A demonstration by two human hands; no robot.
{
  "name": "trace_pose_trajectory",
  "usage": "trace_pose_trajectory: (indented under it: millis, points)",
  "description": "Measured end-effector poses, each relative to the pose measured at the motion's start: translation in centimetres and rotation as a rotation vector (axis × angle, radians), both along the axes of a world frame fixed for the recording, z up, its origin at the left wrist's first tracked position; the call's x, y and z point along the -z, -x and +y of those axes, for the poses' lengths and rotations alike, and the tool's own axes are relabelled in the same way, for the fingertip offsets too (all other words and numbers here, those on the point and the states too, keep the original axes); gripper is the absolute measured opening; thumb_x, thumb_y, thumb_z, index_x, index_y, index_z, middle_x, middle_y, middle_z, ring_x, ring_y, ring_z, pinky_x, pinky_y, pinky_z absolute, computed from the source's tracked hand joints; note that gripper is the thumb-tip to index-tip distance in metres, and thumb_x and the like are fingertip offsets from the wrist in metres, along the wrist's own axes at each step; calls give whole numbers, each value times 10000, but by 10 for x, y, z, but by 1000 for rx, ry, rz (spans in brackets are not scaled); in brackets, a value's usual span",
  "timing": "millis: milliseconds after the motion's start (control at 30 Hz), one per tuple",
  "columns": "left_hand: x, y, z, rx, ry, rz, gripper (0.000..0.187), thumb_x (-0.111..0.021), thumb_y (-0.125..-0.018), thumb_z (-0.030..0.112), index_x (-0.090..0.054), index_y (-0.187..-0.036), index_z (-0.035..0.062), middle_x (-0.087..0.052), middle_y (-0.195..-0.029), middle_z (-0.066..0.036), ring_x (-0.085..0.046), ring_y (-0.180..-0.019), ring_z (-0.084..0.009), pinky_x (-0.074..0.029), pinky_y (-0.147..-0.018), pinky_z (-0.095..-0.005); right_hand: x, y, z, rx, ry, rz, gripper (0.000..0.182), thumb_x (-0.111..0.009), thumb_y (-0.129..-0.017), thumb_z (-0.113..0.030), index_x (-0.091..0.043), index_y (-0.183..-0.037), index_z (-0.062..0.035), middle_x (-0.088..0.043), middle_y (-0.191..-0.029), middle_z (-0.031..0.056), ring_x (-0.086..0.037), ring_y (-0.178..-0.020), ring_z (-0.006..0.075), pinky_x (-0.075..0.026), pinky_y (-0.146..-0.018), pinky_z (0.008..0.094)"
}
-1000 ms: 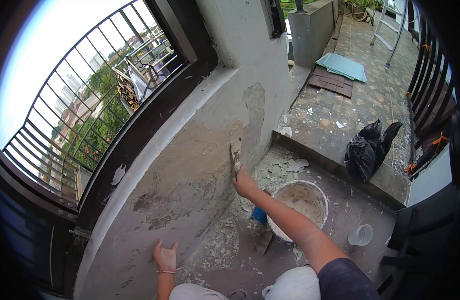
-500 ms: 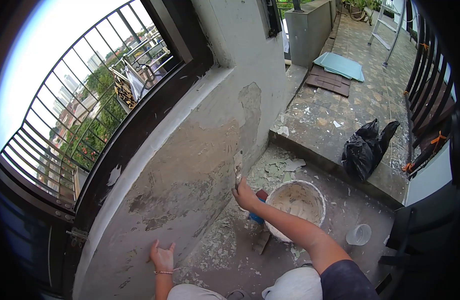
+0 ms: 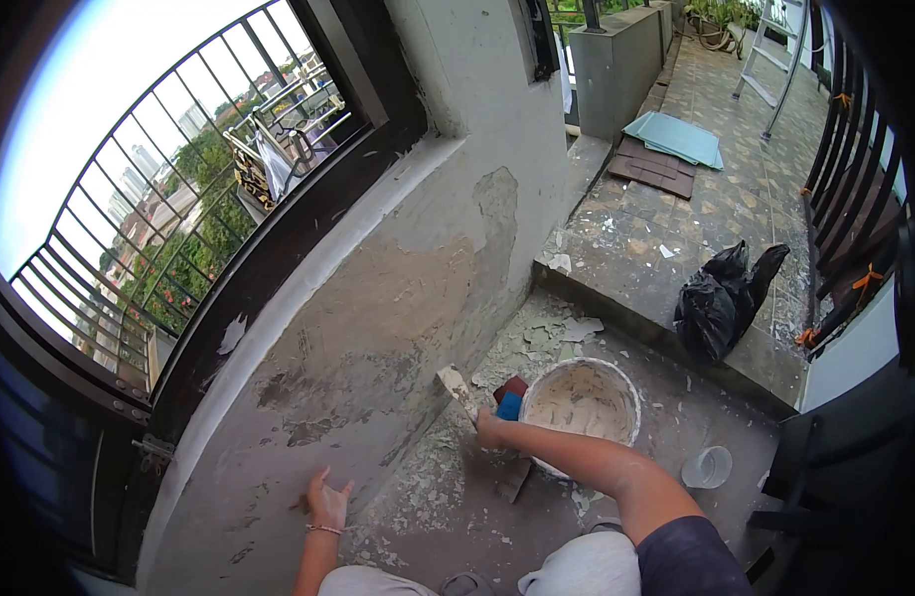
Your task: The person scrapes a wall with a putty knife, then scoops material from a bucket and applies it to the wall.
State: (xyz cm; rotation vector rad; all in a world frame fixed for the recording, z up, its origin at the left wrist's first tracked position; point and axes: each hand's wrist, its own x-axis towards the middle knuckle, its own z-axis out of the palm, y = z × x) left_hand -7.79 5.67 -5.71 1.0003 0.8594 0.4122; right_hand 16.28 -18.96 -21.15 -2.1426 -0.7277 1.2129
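While the patchy wall (image 3: 378, 328) fills the left, a plaster-caked bucket (image 3: 583, 402) is seen on the littered floor (image 3: 457, 497), a black bag (image 3: 721, 298) beyond. A scraper (image 3: 455, 385) is gripped by the extended right hand (image 3: 490, 430), blade near the wall's base. The left hand (image 3: 325, 502) is pressed open against the wall.

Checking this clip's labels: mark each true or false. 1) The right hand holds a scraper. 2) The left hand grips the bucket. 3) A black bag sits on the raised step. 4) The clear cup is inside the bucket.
1) True: the right hand holds a scraper, blade near the foot of the wall.
2) False: the left hand rests open on the wall; the bucket is beside the right arm.
3) True: the black bag sits there.
4) False: the cup stands on the floor, right of the bucket.
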Motion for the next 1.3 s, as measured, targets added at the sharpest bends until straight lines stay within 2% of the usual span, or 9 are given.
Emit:
trace_pose_trajectory:
  millis: [133,300,433,633,733,900,1100,1200,1300]
  points:
    - [9,15,8,82,46,39,698,-590,-818,228,-187,-1357,42,-179,-1395,-137,-273,-1268,-345,-282,-1014,-546,-30,23,-27,-20,96,210,541,-489,-884,-295,-245,-1189,78,-567,-848,202,-576,-677,322,-459,-587,442]
    - [-20,18,-11,117,78,-24,849,-626,-798,240,-60,-1396,37,-98,-1409,-137,-280,-1247,-403,-361,-962,-520,-76,6,-30,438,-147,133,481,-612,-838,-199,-289,-1097,46,-561,-749,136,-518,-457,212,-425,-392,333]
    - [-30,21,-17,58,62,-136,869,-628,-796,256,-34,-1393,40,-118,-1395,-148,-306,-1232,-403,-381,-935,-523,-64,-39,-27,698,-417,-155,410,-591,-853,-177,-290,-1028,40,-583,-784,177,-617,-634,268,-490,-530,359]
    - [-88,7,-49,-3,231,-231,711,-607,-810,288,-187,-1343,77,-124,-1406,-144,-226,-1283,-417,-376,-947,-528,-155,-68,-25,537,-370,-572,607,-564,-845,-203,-198,-1175,152,-542,-955,405,-549,-931,507,-449,-798,507]
    - [-92,1,-55,-10,171,-279,753,-589,-816,298,-124,-1368,82,-93,-1413,-168,-215,-1279,-429,-359,-968,-526,-167,-80,-6,541,-383,-644,618,-553,-847,-192,-181,-1178,173,-546,-920,403,-563,-904,500,-453,-799,498]
    - [-71,1,-43,-90,102,-316,906,-570,-817,334,34,-1419,27,7,-1450,-214,-163,-1310,-434,-287,-1031,-515,-127,-74,29,410,-350,-565,626,-536,-851,-181,-132,-1141,199,-544,-884,407,-566,-888,501,-459,-799,480]
    - [-57,-11,-38,-323,129,-249,914,-600,-776,385,-59,-1413,17,-146,-1382,-172,-215,-1280,-329,-130,-1079,-464,-30,-18,23,239,-249,-274,641,-593,-832,-224,-186,-1115,182,-513,-929,370,-557,-938,461,-451,-804,444]
    - [-54,-9,-40,-200,62,-316,1071,-573,-786,409,208,-1403,15,151,-1479,-246,14,-1375,-433,-76,-1099,-493,13,-2,5,189,-312,-524,633,-584,-842,-225,-178,-1101,185,-536,-818,357,-581,-840,471,-465,-742,464]
    - [-44,-9,-38,-313,76,-321,924,-583,-782,386,-35,-1414,-7,-82,-1437,-215,-177,-1321,-393,-154,-1077,-480,-15,-4,-1,353,-398,-532,578,-567,-853,-211,-204,-1092,169,-534,-798,374,-566,-818,504,-455,-728,492]
